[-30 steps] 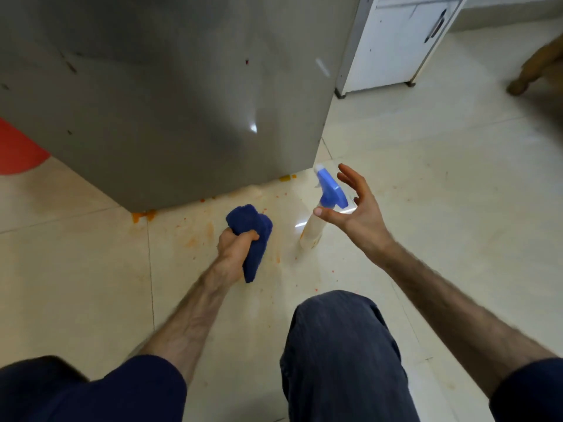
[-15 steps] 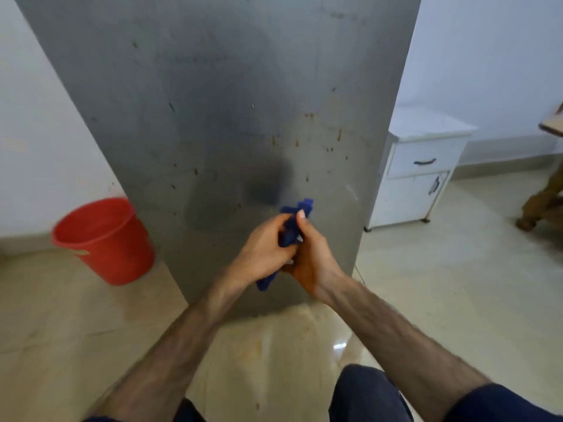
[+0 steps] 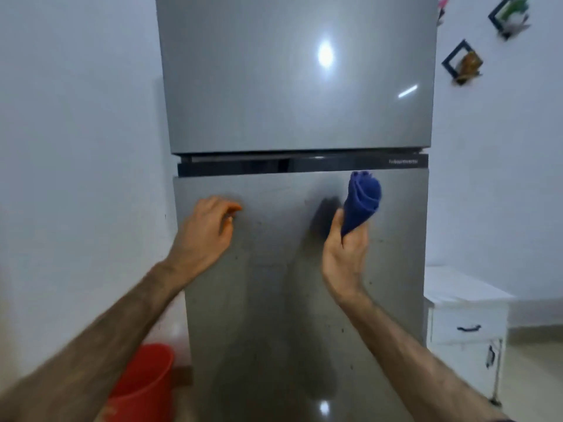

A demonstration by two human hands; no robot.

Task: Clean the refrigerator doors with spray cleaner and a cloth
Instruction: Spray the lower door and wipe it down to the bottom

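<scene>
The grey two-door refrigerator fills the middle of the head view, its upper door (image 3: 292, 74) above a dark strip and its lower door (image 3: 274, 300) dotted with small dark specks. My right hand (image 3: 345, 254) grips a bunched blue cloth (image 3: 362, 199), held upright close to the top right of the lower door. My left hand (image 3: 207, 229) is raised in front of the lower door's upper left, fingers loosely curled and holding nothing. The spray bottle is out of view.
A red bucket (image 3: 143, 382) stands on the floor left of the refrigerator. A white cabinet (image 3: 466, 324) with dark handles sits to its right. Small black frames (image 3: 463, 62) hang on the right wall.
The view rose from the floor to the refrigerator doors. The cloth passed from my left hand to my right. The spray bottle, let go on the floor, left the view.
</scene>
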